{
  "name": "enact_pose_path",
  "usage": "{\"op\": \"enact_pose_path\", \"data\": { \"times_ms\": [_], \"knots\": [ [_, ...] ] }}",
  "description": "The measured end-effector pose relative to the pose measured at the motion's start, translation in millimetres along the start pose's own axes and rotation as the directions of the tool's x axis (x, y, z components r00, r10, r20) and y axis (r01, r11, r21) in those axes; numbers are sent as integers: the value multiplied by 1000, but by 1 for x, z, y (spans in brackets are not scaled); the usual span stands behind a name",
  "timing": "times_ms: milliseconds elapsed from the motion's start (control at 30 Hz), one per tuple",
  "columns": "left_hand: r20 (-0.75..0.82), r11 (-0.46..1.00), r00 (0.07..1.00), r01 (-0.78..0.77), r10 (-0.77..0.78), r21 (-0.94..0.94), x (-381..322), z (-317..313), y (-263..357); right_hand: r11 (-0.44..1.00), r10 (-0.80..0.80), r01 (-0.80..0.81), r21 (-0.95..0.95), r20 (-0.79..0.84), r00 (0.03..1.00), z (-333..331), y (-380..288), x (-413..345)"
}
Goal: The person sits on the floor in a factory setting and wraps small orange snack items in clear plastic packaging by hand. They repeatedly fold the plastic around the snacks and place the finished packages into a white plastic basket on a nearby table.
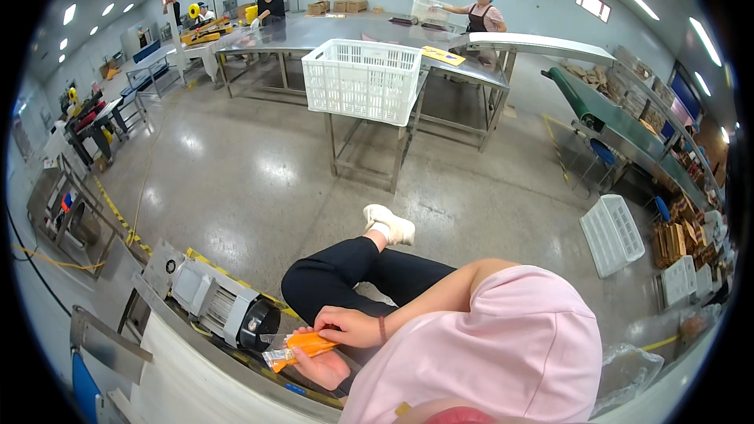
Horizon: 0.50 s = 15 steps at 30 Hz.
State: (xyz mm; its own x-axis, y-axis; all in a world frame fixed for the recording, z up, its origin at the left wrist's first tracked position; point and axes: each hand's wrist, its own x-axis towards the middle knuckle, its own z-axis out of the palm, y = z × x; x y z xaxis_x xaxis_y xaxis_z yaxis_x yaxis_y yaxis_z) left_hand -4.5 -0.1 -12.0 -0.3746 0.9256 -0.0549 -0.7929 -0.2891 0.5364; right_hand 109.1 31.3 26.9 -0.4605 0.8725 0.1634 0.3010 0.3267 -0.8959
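An orange packet (311, 343) with a clear plastic end (277, 359) is held between my two hands over my lap. My left hand (325, 370) supports it from below, its thumb lying across the orange surface. From above, my right hand (353, 327), with a beaded bracelet at the wrist, pinches the packet's near end. What the packet contains cannot be made out. Just left of the hands is an electric motor (221, 305) with a black end cover. A pale conveyor belt (182, 371) runs along the lower left, beside me.
A white plastic crate (362, 82) stands on a metal stand (368, 162) before a long steel table (330, 32). Another crate (612, 235) rests on the floor at right, near a green conveyor (630, 109). Co-workers (486, 15) are at the far side. Yellow-black tape (118, 209) marks the floor.
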Motion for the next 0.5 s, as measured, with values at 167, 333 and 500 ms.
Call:
{"op": "enact_pose_path", "data": {
  "times_ms": [167, 333, 500],
  "knots": [
    [-75, 999, 997, 37, -34, 36, -2, 9, 2, 999, -38, 37, -24, -33, 999, -2, -1, -1],
    [-104, 998, 993, 60, -57, 19, -1, 8, 2, 994, -81, 76, -76, -65, 995, -1, 0, 0],
    [-134, 999, 990, 42, -45, -25, -3, 19, 4, 996, -69, 65, -54, -86, 994, -2, -3, 2]
  ]
}}
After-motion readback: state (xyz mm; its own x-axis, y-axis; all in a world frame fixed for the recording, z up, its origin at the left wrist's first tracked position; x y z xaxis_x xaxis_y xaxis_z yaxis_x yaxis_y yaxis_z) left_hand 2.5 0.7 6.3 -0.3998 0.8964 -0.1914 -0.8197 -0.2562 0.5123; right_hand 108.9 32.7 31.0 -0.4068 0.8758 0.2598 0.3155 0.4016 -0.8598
